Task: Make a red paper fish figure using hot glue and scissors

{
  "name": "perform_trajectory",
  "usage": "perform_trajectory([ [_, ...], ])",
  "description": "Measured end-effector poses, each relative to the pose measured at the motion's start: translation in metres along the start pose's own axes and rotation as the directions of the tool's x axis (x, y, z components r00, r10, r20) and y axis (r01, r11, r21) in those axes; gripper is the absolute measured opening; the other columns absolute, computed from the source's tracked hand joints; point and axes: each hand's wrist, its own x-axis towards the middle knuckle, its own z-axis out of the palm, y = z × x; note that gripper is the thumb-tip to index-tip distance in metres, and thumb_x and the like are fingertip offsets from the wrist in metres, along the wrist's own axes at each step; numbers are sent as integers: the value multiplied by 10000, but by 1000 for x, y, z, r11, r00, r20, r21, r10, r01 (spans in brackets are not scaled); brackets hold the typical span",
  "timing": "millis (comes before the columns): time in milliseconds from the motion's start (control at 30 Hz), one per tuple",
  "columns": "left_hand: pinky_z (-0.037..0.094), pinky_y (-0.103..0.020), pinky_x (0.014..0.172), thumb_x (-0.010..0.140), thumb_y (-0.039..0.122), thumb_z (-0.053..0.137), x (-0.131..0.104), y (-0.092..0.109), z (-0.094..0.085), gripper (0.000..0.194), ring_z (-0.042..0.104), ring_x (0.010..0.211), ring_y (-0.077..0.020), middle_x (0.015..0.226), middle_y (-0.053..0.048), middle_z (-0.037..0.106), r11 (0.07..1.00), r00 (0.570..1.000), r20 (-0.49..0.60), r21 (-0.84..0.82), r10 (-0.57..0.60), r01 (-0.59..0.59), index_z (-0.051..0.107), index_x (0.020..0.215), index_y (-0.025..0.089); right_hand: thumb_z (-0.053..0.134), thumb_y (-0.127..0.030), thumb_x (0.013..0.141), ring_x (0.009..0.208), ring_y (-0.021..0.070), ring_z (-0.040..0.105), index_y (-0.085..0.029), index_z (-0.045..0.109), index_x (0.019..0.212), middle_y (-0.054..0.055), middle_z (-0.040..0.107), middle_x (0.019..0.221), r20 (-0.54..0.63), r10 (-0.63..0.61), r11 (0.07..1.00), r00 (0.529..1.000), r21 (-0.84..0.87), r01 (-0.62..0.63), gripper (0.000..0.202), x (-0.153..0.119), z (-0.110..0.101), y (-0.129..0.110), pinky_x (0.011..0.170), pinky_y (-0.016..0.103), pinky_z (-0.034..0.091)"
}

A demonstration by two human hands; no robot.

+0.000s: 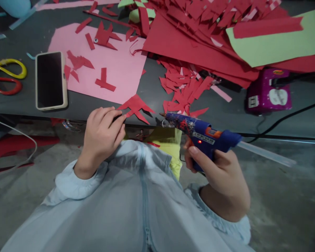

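Observation:
My right hand (220, 171) is wrapped round the handle of a blue hot glue gun (196, 131). Its red light is lit, a clear glue stick sticks out of the back, and the nozzle points left. At the table's front edge, my left hand (102, 133) has its fingers closed on the left end of a red paper cutout (136, 106) with pointed tails. The nozzle is just right of that cutout, apart from it. Beyond, a red paper fish (106, 36) with a stick-on eye lies on a pink sheet (86, 84), among red scraps.
A phone (49, 80) and scissors (9, 78) with yellow and red handles lie on the left. Red paper strips (183, 84) and stacked red sheets (183, 42) fill the middle and back. A purple power adapter (269, 91) with a black cable stands at right.

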Motion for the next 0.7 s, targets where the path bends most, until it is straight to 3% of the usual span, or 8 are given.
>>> perform_trajectory([
  [200,495,-488,927,913,158,554,4,10,2,273,637,1084,-289,1059,-95,744,998,993,-97,-10,-70,70,713,1133,190,645,-438,930,432,109,517,-206,607,763,-27,570,511,-7,-14,1000,1000,14,14,288,0,1,-3,424,235,426],
  [500,517,-465,1024,938,157,542,24,24,15,270,602,1181,-294,1173,-155,700,993,994,-12,-35,109,-109,697,1155,116,641,-456,923,427,110,512,-209,606,742,-22,562,503,-46,-12,1000,999,2,12,309,-2,0,-2,416,236,419],
  [700,490,-511,1111,968,157,492,28,19,21,314,637,1164,-257,1195,-141,690,995,993,79,-54,92,-88,663,1231,146,643,-483,917,423,118,512,-209,608,726,-15,565,497,-68,-7,1000,998,-17,6,336,-4,-3,-1,417,252,420],
])
